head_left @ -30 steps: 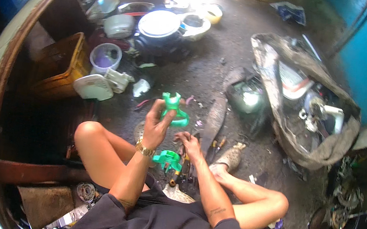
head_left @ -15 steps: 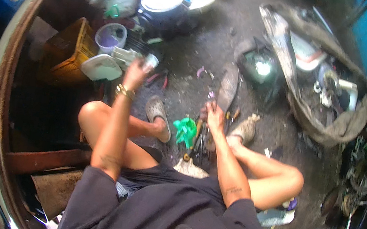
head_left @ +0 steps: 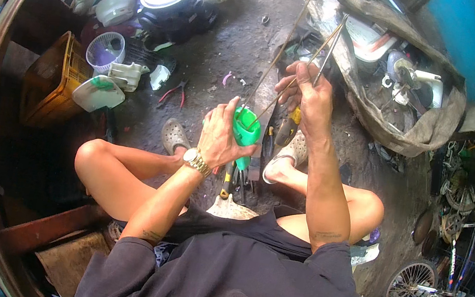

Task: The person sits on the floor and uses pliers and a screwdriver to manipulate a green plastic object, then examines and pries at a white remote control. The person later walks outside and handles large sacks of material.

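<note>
My left hand point(head_left: 221, 137), with a gold watch on its wrist, is closed around a green hollow plastic piece point(head_left: 246, 134) in front of my lap. My right hand point(head_left: 309, 98) is raised to the right of it, fingers pinched on long thin metal rods point(head_left: 335, 40). The lower end of one rod reaches into the mouth of the green piece. Another rod slants up from beside the same opening. Below my hands lie several hand tools, one with a yellow and black handle point(head_left: 289, 125). Their lower parts are partly hidden.
Red-handled pliers point(head_left: 173, 93) and a white plastic shard point(head_left: 159, 77) lie on the dark floor to the left, by a yellow crate point(head_left: 55, 75) and a clear tub point(head_left: 106, 50). An open sack point(head_left: 396, 132) of scrap stands at the right. A bicycle wheel point(head_left: 410, 289) is at lower right.
My left hand has left a white piece on the floor and come to the middle, lifting the green piece. My right hand has risen from the tools with the thin rods.
</note>
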A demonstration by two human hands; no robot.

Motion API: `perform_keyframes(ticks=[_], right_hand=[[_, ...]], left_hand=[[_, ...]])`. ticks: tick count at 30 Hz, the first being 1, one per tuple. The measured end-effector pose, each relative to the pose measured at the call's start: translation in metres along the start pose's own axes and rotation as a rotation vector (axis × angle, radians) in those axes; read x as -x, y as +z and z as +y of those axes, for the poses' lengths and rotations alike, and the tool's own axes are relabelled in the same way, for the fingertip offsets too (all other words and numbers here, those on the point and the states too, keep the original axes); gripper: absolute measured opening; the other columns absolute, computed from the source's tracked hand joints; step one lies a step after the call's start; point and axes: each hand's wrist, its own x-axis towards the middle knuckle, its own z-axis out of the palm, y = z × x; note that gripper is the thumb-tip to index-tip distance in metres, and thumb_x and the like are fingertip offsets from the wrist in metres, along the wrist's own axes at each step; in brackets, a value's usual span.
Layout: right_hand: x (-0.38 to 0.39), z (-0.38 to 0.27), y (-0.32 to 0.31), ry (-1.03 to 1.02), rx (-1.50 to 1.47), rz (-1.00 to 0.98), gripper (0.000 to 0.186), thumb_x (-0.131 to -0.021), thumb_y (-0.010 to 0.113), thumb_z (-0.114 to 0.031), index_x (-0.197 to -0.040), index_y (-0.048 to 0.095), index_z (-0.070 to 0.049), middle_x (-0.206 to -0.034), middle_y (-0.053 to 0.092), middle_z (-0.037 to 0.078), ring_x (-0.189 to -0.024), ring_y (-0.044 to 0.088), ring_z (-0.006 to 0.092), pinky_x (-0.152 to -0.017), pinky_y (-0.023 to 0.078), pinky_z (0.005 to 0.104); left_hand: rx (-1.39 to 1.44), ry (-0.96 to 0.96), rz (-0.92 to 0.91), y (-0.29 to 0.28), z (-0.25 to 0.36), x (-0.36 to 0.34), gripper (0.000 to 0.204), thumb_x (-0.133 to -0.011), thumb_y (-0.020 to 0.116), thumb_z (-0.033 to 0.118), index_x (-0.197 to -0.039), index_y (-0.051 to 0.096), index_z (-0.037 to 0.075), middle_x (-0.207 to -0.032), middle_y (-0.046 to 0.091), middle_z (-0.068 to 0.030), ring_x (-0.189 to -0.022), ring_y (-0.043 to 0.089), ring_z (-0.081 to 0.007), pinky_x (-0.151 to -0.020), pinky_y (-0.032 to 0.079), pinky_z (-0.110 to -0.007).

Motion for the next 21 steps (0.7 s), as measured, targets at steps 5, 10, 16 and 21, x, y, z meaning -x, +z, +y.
perform_keyframes(ticks=[5,10,16,21], right_hand=[[0.007,0.034,0.010,-0.101,0.289,-0.035,0.025,-0.094,0.071,-0.027,-0.109,0.072,-0.006,-0.083,0.074,0.001,-0.052,0.054,0.0044,-0.047,0.043,0.0233],[-0.012,0.007,-0.035,0.001,0.158,0.158,0.035,-0.093,0.071,-0.027,-0.126,0.068,-0.013,-0.098,0.074,0.001,-0.042,0.039,0.0012,-0.039,0.031,0.0197],[0.047,0.073,-0.018,0.081,0.336,-0.095,0.033,-0.092,0.072,-0.022,-0.121,0.070,-0.007,-0.101,0.073,0.005,-0.087,0.064,0.0122,-0.081,0.051,0.0286],[0.085,0.075,0.038,0.210,0.192,-0.098,0.055,-0.082,0.081,-0.028,-0.128,0.063,-0.003,-0.108,0.070,0.010,-0.095,0.067,0.0190,-0.087,0.053,0.0344]], left_hand=[[0.148,-0.086,0.139,0.007,0.008,-0.040,0.084,-0.066,0.085,0.041,-0.130,0.048,0.000,-0.113,0.056,-0.0208,-0.099,0.061,-0.0374,-0.086,0.052,-0.045],[0.925,-0.599,0.197,0.019,-0.055,-0.057,0.061,-0.081,0.077,0.042,-0.121,0.055,0.002,-0.100,0.064,-0.0110,-0.093,0.065,-0.0248,-0.080,0.055,-0.039],[2.147,-0.677,0.094,0.016,-0.151,-0.050,0.043,-0.091,0.058,0.049,-0.095,0.067,0.007,-0.089,0.068,-0.0171,-0.085,0.067,-0.0331,-0.084,0.055,-0.051],[2.239,-0.722,0.119,0.017,-0.147,-0.029,0.050,-0.093,0.056,0.049,-0.106,0.069,0.002,-0.102,0.068,-0.0252,-0.095,0.065,-0.0415,-0.094,0.050,-0.059]])
